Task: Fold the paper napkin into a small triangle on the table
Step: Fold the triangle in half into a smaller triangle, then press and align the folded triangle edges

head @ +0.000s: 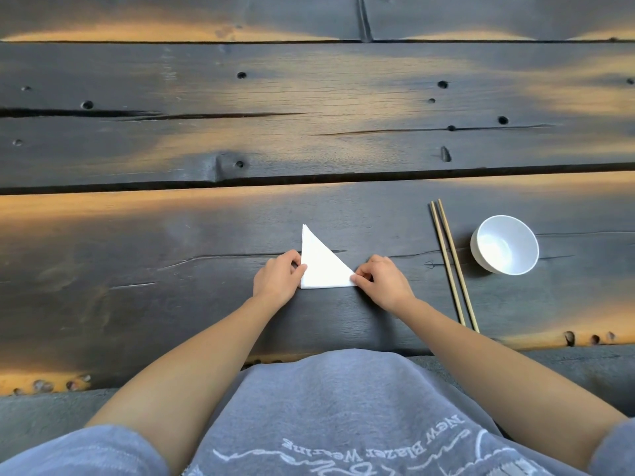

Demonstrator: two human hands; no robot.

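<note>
Currently we work on the dark plank counter (171,255), near its front edge. White bowl (504,244) and chopsticks (450,262) lie well off to our right, presumably parked clear of the folding. Paper napkin (321,266) lies flat as a right triangle, point away from us. Left hand (278,274) grip pinches the left edge, apparently to anchor it; right hand (383,281) grip pinches the right corner, likely aligning layers. Fold looks nearly done.
</note>
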